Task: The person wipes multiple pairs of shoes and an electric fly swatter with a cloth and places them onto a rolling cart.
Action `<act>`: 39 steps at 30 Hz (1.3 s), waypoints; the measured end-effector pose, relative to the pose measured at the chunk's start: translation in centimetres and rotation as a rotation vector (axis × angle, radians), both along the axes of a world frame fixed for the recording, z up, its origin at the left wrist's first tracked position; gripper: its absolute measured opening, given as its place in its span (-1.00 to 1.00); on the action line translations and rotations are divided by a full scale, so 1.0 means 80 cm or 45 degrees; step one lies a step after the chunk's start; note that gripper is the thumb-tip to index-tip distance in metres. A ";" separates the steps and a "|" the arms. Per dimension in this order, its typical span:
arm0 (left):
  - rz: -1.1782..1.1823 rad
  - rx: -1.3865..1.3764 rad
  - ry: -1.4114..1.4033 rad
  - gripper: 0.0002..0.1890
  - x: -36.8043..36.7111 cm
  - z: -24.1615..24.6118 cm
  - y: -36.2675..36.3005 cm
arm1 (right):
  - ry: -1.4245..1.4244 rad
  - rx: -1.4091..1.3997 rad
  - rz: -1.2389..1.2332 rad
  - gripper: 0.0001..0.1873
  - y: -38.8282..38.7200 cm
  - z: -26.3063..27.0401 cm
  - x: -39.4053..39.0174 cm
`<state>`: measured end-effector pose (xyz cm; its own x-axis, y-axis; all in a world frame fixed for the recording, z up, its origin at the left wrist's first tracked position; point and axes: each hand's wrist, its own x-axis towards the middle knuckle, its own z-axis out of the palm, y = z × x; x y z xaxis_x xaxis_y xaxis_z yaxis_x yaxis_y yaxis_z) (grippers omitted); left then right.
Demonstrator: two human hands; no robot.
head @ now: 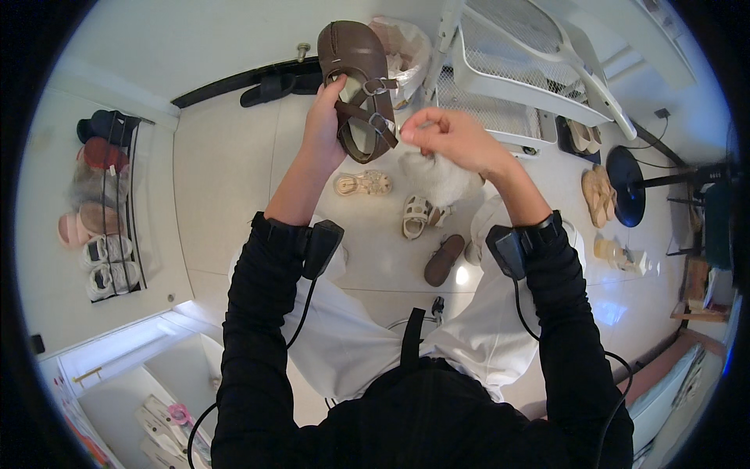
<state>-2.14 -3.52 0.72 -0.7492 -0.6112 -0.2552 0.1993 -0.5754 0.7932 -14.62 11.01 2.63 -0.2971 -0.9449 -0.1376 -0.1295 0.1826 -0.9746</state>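
Observation:
Raised at the upper middle, a brown closed-toe sandal [354, 50] with two buckled straps is held in my left hand [325, 126]. My thumb reaches into its opening, and the straps' loose ends point right. Just to the right is my right hand [454, 138], fingers curled, thumb and forefinger close together near the lower strap. A fluffy white thing [436, 179] shows directly beneath that hand; whether the hand grips it is unclear. On the floor below are a beige sandal [363, 183], a white strappy sandal [415, 217] and a brown shoe [444, 261], sole up.
A lined waste bin [410, 50] stands behind the sandal, beside a white mesh-basket rack [498, 76] with a racket-shaped object on it. Black slippers [269, 91] lie by the wall. Left is a shoe rack [111, 205]; right are tan slippers [597, 196] and a round black base [626, 187].

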 end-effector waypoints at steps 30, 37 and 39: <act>-0.458 0.137 0.402 -0.23 0.004 0.014 0.020 | -0.123 0.009 0.403 -0.70 0.009 0.002 0.000; -0.476 0.197 0.437 -0.23 -0.001 0.013 0.022 | -0.072 0.060 0.336 -0.63 0.004 -0.007 0.001; -0.475 0.311 0.530 -0.24 0.002 0.013 0.022 | 0.030 0.135 0.272 -0.60 0.005 -0.010 0.001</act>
